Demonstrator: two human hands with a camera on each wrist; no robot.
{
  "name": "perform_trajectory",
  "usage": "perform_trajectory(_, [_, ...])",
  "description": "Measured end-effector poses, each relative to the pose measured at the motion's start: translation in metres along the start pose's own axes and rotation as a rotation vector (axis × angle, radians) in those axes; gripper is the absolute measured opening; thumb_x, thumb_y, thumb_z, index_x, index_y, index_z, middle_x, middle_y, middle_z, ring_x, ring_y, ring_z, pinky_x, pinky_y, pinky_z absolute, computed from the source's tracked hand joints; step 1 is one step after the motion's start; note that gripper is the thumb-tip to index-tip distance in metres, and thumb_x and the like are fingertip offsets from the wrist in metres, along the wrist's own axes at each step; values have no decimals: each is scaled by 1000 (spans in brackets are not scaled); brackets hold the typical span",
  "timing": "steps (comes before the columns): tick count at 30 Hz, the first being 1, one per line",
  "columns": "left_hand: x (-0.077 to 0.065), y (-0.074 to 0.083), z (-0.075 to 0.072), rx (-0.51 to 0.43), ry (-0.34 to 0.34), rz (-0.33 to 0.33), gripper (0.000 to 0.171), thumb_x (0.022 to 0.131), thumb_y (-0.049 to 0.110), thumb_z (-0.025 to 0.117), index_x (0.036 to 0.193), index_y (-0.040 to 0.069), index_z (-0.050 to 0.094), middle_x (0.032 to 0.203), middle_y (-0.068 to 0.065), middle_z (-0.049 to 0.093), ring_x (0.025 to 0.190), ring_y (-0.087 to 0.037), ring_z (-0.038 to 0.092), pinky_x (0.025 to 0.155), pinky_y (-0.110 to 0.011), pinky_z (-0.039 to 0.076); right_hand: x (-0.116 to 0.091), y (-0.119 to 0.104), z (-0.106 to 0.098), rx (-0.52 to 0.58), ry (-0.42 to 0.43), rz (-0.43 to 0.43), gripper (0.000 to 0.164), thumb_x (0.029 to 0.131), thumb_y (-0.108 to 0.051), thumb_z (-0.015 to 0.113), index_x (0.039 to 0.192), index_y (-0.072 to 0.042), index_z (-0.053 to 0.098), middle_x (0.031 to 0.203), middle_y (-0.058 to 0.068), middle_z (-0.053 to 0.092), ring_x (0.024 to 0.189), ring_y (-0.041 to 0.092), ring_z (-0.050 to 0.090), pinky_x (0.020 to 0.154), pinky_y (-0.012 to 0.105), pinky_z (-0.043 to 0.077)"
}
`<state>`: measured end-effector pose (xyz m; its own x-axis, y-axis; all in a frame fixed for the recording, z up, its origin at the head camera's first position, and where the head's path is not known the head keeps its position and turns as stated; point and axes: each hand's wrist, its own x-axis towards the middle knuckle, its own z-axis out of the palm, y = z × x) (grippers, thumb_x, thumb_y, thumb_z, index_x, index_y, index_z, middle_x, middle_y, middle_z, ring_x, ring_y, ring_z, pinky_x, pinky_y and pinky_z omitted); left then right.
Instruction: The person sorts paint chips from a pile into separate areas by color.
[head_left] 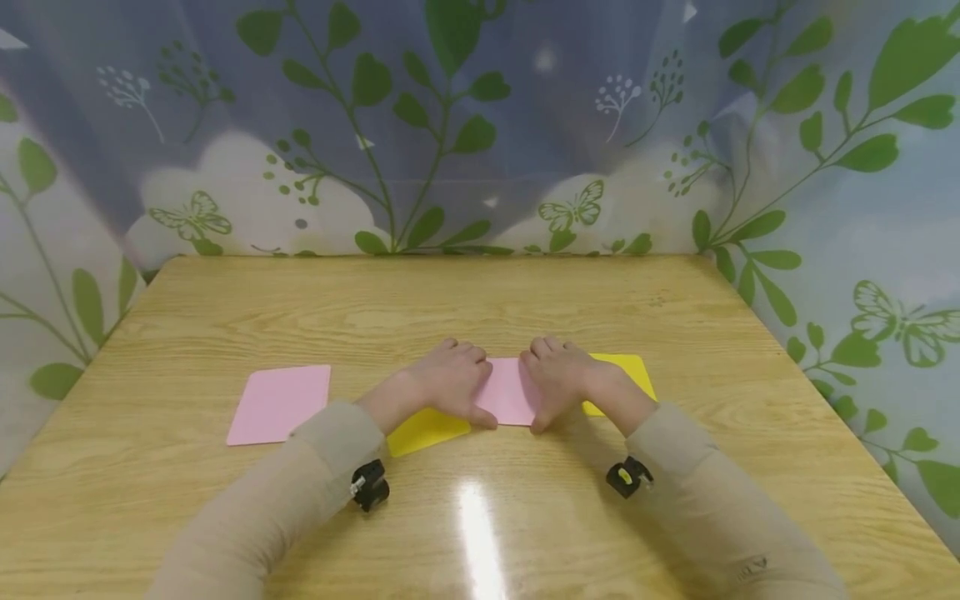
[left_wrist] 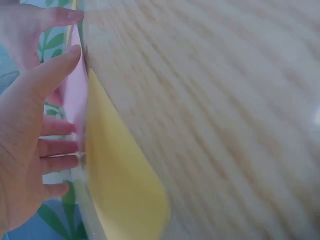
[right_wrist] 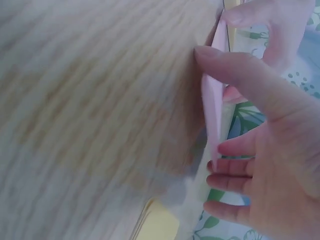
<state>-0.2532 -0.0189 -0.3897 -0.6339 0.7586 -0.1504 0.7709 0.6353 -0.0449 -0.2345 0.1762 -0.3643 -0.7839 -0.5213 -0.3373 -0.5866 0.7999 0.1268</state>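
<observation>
A thin pink square sheet (head_left: 507, 393) lies in the middle of the wooden table, between my two hands. My left hand (head_left: 452, 379) holds its left side, thumb at the near edge and fingers toward the far edge. My right hand (head_left: 558, 379) holds the right side the same way. In the right wrist view the pink sheet (right_wrist: 213, 102) appears edge-on between thumb and fingers. Partly under the left hand and wrist is a yellow sheet (head_left: 426, 430), set at an angle. Beyond the right hand lies another yellow piece (head_left: 624, 373), which looks layered in the right wrist view.
Another pink square (head_left: 279, 405) lies flat on the table (head_left: 480, 304), left of the left forearm. A curtain (head_left: 525, 150) printed with leaves and butterflies hangs behind the table and along its sides. Glare streaks the table's near part.
</observation>
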Motion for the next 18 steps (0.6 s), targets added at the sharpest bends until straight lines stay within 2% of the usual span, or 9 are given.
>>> perform_trajectory(6, [-3, -2, 7, -30, 37, -54, 106, 69, 78, 51, 143, 4, 31, 140, -13, 37, 128, -28, 34, 105, -51, 24, -2, 4, 1, 67, 68, 0, 96, 63, -56, 72, 132, 1, 37, 131, 17, 40, 117, 30, 41, 94, 48, 39])
perform_trajectory(11, [-5, -2, 6, -8, 92, -69, 108, 68, 78, 52, 142, 2, 30, 139, -14, 39, 126, -29, 35, 104, -49, 24, -3, 7, -1, 88, 127, -20, 101, 64, -56, 71, 136, 3, 33, 135, 19, 37, 123, 32, 38, 96, 51, 36])
perform_trajectory(18, [-8, -5, 10, 6, 167, -84, 110, 66, 78, 54, 141, 2, 32, 136, -15, 40, 124, -29, 36, 104, -48, 24, -3, 10, 1, 86, 209, -54, 99, 65, -55, 69, 136, 4, 33, 134, 19, 37, 120, 31, 39, 93, 50, 39])
